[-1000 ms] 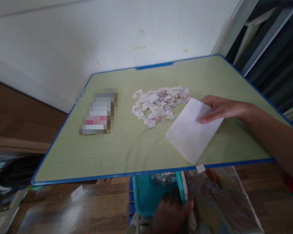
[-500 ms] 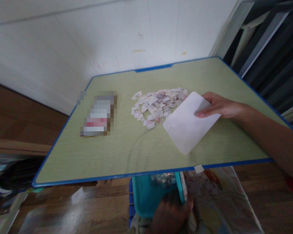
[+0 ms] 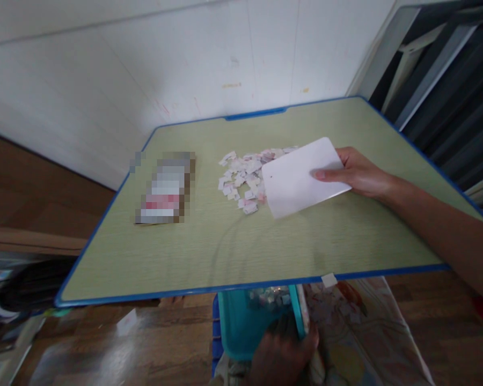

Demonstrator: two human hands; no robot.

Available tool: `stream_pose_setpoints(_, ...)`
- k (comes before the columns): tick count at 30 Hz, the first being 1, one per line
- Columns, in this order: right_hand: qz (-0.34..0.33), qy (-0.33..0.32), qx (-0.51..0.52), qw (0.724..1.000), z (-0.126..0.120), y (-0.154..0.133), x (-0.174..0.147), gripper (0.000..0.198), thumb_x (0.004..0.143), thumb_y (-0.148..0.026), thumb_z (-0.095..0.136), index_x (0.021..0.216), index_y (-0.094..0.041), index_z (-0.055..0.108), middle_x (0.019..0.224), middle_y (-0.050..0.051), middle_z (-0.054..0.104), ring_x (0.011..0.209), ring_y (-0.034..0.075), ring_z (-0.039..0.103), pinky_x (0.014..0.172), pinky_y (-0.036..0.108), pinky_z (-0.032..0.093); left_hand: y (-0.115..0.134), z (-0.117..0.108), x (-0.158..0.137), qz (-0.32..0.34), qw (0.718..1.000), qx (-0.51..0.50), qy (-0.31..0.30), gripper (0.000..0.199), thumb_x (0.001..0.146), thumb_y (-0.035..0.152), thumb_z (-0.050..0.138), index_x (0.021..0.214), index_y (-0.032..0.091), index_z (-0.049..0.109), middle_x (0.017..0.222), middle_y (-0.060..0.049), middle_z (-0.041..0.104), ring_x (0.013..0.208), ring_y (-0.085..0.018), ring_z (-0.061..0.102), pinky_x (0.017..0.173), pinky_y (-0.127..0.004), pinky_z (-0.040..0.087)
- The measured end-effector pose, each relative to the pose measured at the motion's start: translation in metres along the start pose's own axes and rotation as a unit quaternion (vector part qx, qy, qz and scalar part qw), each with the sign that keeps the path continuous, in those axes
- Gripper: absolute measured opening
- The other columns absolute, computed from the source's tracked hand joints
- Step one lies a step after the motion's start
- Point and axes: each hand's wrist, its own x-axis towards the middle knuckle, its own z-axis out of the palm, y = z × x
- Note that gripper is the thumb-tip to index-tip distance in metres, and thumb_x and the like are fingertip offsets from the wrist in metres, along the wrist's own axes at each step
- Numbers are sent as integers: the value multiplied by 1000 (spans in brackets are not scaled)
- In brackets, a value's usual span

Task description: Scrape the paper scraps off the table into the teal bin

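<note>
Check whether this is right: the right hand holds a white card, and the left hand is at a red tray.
One thing is wrong: the head view shows a teal tray, not a red one. The right hand does hold a white card, and the left hand is at that tray.

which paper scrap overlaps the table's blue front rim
The lone white scrap, just right of the teal tray in view. It alone crosses the blue rim; the tabletop pile lies farther back, partly behind the white card.

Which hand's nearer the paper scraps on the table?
Right. The right hand, holding a white card, is right of the paper scraps; the left hand is at the teal tray, below the table edge.
</note>
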Motion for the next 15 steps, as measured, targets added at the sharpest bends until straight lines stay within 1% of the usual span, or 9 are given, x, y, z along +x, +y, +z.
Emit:
stream_pose_setpoints(3,3,-7,-4,1000,0,1,0,34,62,-34,61,89,-14,59,82,4,62,65,15,58,56,27,45,0,-1,0,4,1000,1,4,31,77,23,44,108,23,44,72,-3,56,65,-18,52,51,-28,44)
stream_pose_setpoints(5,4,1,4,1000,-1,1,0,36,62,-36,60,91,-15,58,83,5,62,65,16,58,55,27,46,0,-1,0,3,1000,4,8,30,78,23,44,108,23,45,71,-3,56,65,-18,52,52,-29,44)
stream_pose_setpoints(8,17,2,21,1000,-5,0,-1,34,62,-34,60,90,-16,58,83,4,63,64,15,58,55,25,46,0,-1,1,2,1000,2,6,29,78,22,43,107,23,46,74,-3,56,68,-18,53,54,-29,45)
stream_pose_setpoints(10,44,-28,19,998,-8,-3,-3,31,60,-31,62,86,-15,60,78,3,64,61,13,58,52,23,46,0,-2,2,-1,1000,1,3,29,78,21,43,107,22,46,74,-4,56,69,-19,53,55,-29,45)
stream_pose_setpoints(12,74,-80,3,994,-10,-7,-5,29,57,-30,64,81,-14,61,72,2,64,57,12,57,48,21,45,-1,-3,2,0,1000,0,0,29,77,21,43,107,22,46,73,-4,56,68,-19,53,54,-29,44)
stream_pose_setpoints(15,98,-164,-24,981,-12,-13,-9,25,55,-29,65,75,-13,63,64,0,63,52,10,55,42,17,42,-2,-3,2,4,1000,-1,-1,30,77,22,43,107,23,45,74,-4,56,68,-19,53,53,-29,44)
